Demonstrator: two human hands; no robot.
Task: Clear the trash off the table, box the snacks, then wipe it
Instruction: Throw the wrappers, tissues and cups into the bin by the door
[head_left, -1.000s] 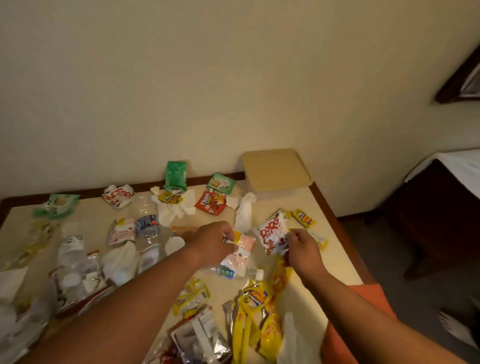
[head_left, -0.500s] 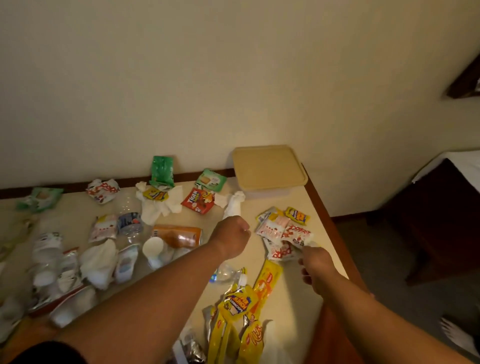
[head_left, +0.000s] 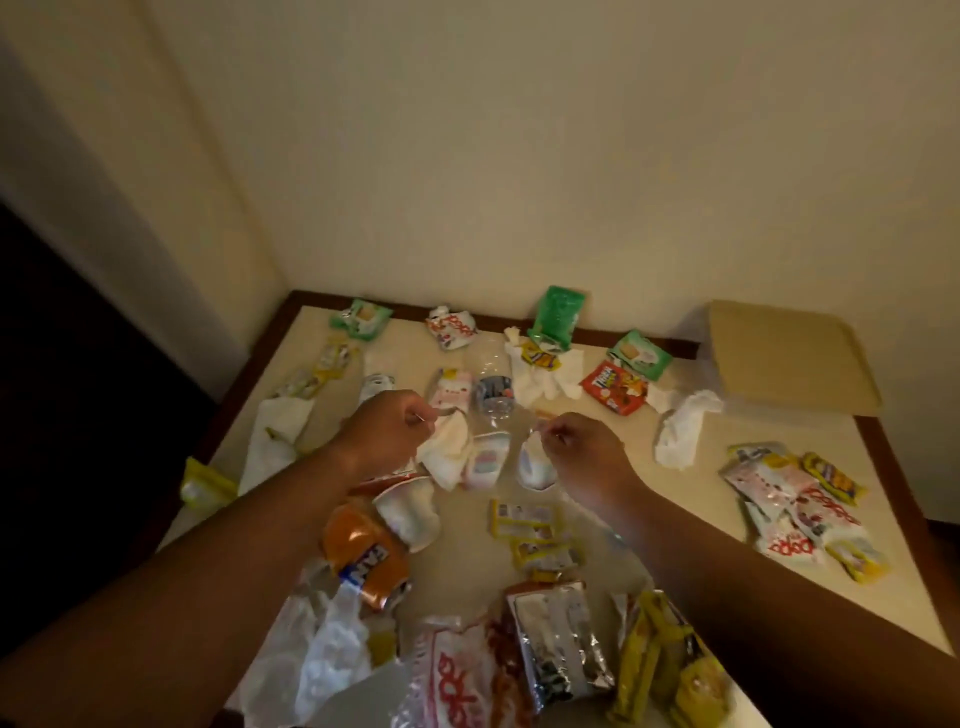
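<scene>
While both reach over the middle of the bench (head_left: 701, 493), the left grip (head_left: 395, 431) pinches a thin foil strip (head_left: 439, 412) pointing toward 3 o'clock, and the right grip (head_left: 576, 447) pinches a small white cup (head_left: 535, 467) by its rim (long axis roughly 12 to 6). The lidded box (head_left: 789, 358) sits at 2 o'clock.

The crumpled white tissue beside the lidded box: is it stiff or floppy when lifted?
The tissue would probably sag and weigh almost nothing, since its folds look soft and thin. If pushed, it would likely bunch or slide on the table rather than roll.
</scene>
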